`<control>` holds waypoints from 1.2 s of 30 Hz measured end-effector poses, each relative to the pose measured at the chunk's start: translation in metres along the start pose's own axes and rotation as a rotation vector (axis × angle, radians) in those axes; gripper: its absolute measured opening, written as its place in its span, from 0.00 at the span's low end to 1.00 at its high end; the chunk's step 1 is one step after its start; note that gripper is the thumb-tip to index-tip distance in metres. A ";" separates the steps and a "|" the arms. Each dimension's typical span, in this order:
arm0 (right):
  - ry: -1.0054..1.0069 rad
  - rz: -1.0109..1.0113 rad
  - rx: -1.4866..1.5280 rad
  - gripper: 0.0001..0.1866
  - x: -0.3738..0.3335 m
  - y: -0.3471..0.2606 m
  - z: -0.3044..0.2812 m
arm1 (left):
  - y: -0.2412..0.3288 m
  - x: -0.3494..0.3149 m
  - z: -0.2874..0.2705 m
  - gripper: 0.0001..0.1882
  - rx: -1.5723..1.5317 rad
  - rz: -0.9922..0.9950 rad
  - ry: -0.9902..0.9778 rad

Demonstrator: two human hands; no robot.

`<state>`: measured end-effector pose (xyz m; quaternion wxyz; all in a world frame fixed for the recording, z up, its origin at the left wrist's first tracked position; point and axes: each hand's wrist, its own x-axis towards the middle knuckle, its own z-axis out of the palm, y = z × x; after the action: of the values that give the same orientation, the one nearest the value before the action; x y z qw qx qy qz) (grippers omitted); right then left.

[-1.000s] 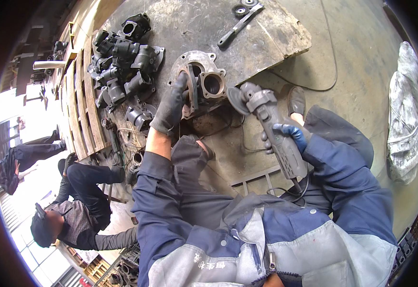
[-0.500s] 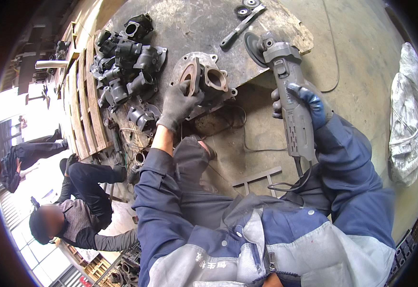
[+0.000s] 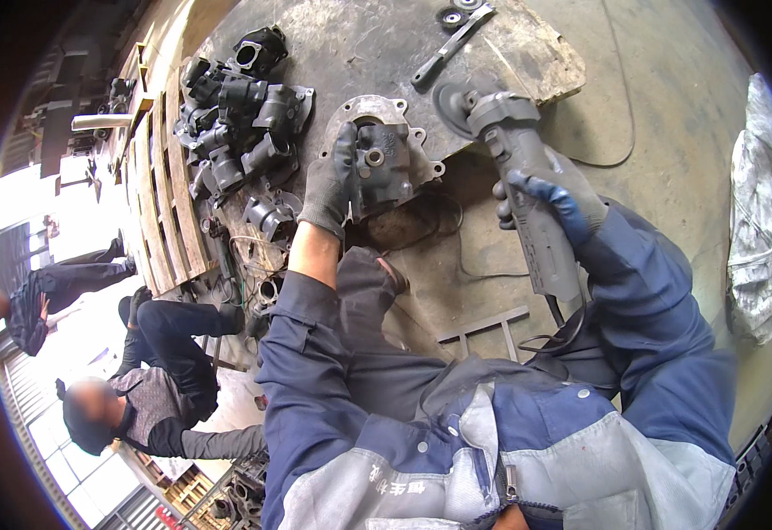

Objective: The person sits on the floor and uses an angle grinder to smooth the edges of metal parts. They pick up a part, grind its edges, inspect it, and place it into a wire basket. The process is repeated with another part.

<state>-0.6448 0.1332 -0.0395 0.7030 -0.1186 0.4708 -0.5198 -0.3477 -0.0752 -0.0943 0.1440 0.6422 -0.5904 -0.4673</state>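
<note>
My left hand (image 3: 333,181), in a dark grey glove, is closed on the left side of a dark metal casting (image 3: 390,163) with a round boss facing up. Underneath it lies a wider grey flange (image 3: 370,106) with bolt holes around its edge, near the front of the worktable. In my right hand (image 3: 567,199), gloved in grey and blue, is a grey angle grinder (image 3: 527,185). The fingers wrap round its body. Its disc (image 3: 453,110) points to the upper left, to the right of the casting and apart from it.
Black castings (image 3: 244,110) are heaped on the worktable (image 3: 350,44) at the left. A wrench-like hand tool (image 3: 452,49) and small discs (image 3: 450,18) lie at the far side. One co-worker (image 3: 152,397) sits at left beyond a wooden pallet (image 3: 161,190). A cable (image 3: 628,106) crosses the floor.
The casting has been turned: its open ports faced up before, now its closed side with the boss does. The grinder has swung left, its disc now lower and nearer the casting.
</note>
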 end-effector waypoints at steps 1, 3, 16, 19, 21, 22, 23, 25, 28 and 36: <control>-0.041 0.021 -0.022 0.28 0.000 0.003 0.002 | -0.002 0.002 -0.001 0.39 -0.028 -0.012 -0.009; -0.057 0.092 -0.068 0.28 0.008 0.011 0.011 | -0.006 0.007 -0.002 0.37 -0.220 -0.048 -0.070; -0.082 0.142 -0.335 0.33 0.023 0.017 0.052 | -0.018 0.000 -0.004 0.31 -0.728 -0.096 -0.339; -0.038 0.185 -0.224 0.31 0.022 0.013 0.047 | -0.022 -0.007 -0.001 0.30 -0.723 -0.088 -0.309; -0.091 0.177 -0.244 0.30 0.022 0.014 0.046 | -0.024 -0.006 -0.002 0.31 -0.731 -0.086 -0.328; -0.095 0.178 -0.256 0.30 0.022 0.015 0.045 | -0.024 -0.004 -0.003 0.31 -0.743 -0.046 -0.360; -0.124 0.164 -0.267 0.29 0.023 0.016 0.045 | -0.025 -0.002 -0.003 0.31 -0.732 -0.074 -0.349; -0.159 0.170 -0.273 0.29 0.025 0.021 0.048 | -0.026 -0.002 -0.004 0.32 -0.725 -0.078 -0.352; -0.133 0.183 -0.363 0.29 0.027 0.023 0.052 | -0.025 -0.005 -0.004 0.33 -0.811 -0.098 -0.350; -0.187 0.157 -0.385 0.24 0.042 0.019 0.068 | -0.013 -0.019 -0.007 0.39 -0.822 -0.105 -0.383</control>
<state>-0.5786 0.0841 -0.0388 0.7461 -0.2611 0.5019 -0.3510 -0.3318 -0.0579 -0.0921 0.2514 0.4626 -0.3386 -0.7798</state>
